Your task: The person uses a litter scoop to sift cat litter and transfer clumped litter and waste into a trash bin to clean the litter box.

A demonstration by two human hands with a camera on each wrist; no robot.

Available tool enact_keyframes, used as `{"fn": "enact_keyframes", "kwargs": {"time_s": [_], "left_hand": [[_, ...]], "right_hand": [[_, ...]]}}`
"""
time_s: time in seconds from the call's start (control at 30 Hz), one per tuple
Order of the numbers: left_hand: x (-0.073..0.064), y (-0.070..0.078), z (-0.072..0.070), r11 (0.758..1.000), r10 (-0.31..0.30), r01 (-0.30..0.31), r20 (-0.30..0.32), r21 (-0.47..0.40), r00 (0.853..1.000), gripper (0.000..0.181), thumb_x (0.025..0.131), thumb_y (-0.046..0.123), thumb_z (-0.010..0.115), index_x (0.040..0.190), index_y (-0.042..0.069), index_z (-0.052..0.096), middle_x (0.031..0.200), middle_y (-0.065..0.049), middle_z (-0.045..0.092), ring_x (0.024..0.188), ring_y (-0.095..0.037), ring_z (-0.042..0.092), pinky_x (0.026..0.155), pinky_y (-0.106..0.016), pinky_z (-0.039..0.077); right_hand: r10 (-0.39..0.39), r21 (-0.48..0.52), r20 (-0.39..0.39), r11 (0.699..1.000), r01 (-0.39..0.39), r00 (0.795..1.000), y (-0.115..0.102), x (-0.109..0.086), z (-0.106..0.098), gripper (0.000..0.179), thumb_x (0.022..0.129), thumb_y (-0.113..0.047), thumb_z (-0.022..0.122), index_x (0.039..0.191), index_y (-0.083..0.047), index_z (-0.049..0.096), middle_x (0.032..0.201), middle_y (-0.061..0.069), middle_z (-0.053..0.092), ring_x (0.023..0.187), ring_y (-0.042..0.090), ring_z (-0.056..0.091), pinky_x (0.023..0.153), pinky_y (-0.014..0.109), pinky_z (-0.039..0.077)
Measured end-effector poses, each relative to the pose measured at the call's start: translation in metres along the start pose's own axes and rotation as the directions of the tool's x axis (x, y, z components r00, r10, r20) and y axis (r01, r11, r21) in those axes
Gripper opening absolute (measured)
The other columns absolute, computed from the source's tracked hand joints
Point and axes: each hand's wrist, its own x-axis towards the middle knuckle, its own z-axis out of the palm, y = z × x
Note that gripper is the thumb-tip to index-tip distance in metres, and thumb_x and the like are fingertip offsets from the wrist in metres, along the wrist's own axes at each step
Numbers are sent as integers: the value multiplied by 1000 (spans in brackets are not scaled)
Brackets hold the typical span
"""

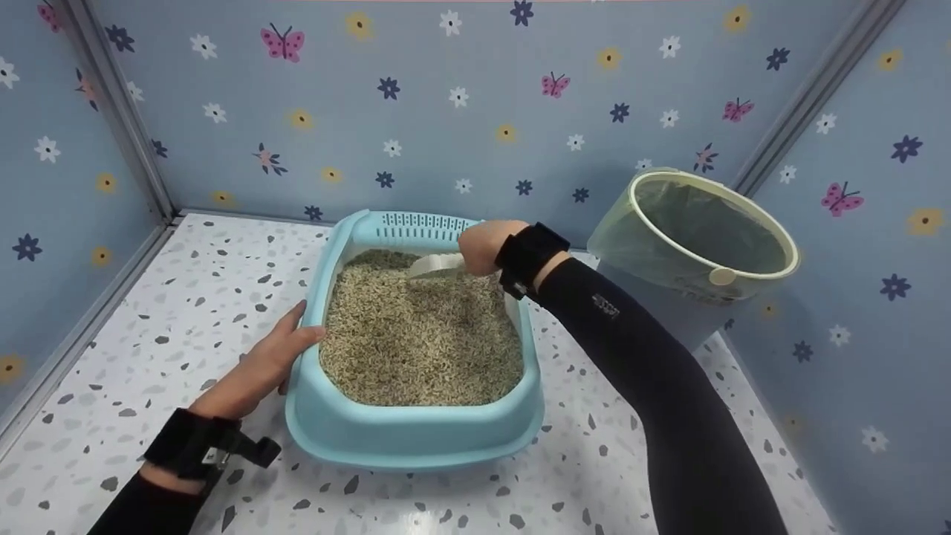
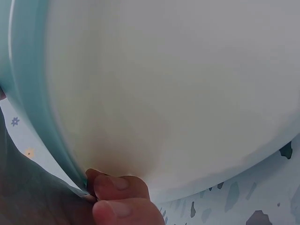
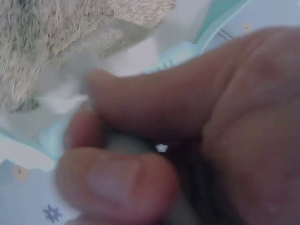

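Note:
A light-blue litter box [image 1: 416,438] full of tan pellet litter [image 1: 416,342] sits on the floor. My left hand [image 1: 271,357] grips its left rim, thumb over the top; in the left wrist view the fingers [image 2: 123,187] curl beneath the rim against the white outer wall [image 2: 178,93]. Over the back of the box, my right hand [image 1: 487,245] holds a pale litter scoop [image 1: 437,265] by its handle. The scoop's head is low at the litter's surface, and how deep it sits cannot be told. In the right wrist view the thumb [image 3: 154,103] and fingers wrap the blurred handle.
A tall bin [image 1: 654,279] with a cream rim and a translucent liner stands to the right of the box, behind my right forearm. Blue flowered panels [image 1: 446,59] close in the back and both sides. The floor [image 1: 163,319] is white with grey specks.

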Motion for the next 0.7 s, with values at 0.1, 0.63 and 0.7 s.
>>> {"fn": "enact_keyframes", "kwargs": {"time_s": [0.1, 0.63, 0.7], "left_hand": [[0, 0, -1, 1000, 8, -8, -7, -3, 1000, 98, 111, 51, 52, 180, 18, -9, 173, -36, 25, 124, -41, 64, 90, -38, 58], [1, -1, -1, 999, 35, -35, 1, -7, 999, 98, 111, 51, 53, 180, 16, -8, 163, -39, 40, 103, -35, 70, 77, -32, 58], [1, 0, -1, 1000, 25, -25, 3, -10, 1000, 98, 111, 52, 53, 180, 17, -8, 162, -37, 42, 103, -35, 69, 73, -34, 57]], "right_hand": [[-41, -28, -53, 999, 39, 998, -4, 7, 7, 38, 112, -3, 48, 76, -14, 42, 74, 0, 28, 65, 15, 22, 65, 33, 26], [-41, -190, -313, 982, -20, 949, -16, 30, 48, 50, 115, -4, 54, 67, -13, 42, 63, 2, 42, 60, 17, 39, 58, 31, 39], [-14, -188, -306, 981, -46, 952, -19, 31, 50, 50, 114, -5, 56, 67, -13, 43, 63, 2, 43, 59, 17, 41, 57, 32, 41]]}}
